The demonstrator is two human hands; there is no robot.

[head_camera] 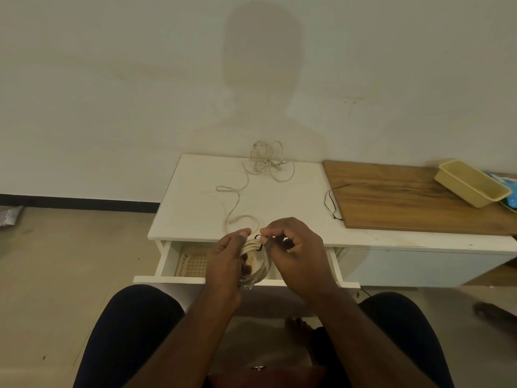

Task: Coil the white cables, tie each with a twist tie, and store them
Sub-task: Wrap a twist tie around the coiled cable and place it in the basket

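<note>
From the head view, I see my left hand point(228, 261) wrapped around a coiled white cable point(256, 261), its fingers curled round the bundle from the left side and the thumb lying over the top strands. My right hand point(296, 252) sits just beside it at 3 o'clock, thumb and forefinger pinching a black twist tie point(258, 240) that loops over the coil's top at about 12 o'clock. The coil hangs above the open drawer point(167, 261), its ring roughly upright with its flat face towards me.

The relation I watch: the tie crosses the strands at right angles, and its free ends lie on the right hand's side, so I judge that hand does the twisting while the left steadies.

A loose cable point(263, 163) lies tangled towards 12 o'clock on the white surface point(190, 214), well apart from the hands. A spare black tie point(331, 203) rests at 2 o'clock.
</note>
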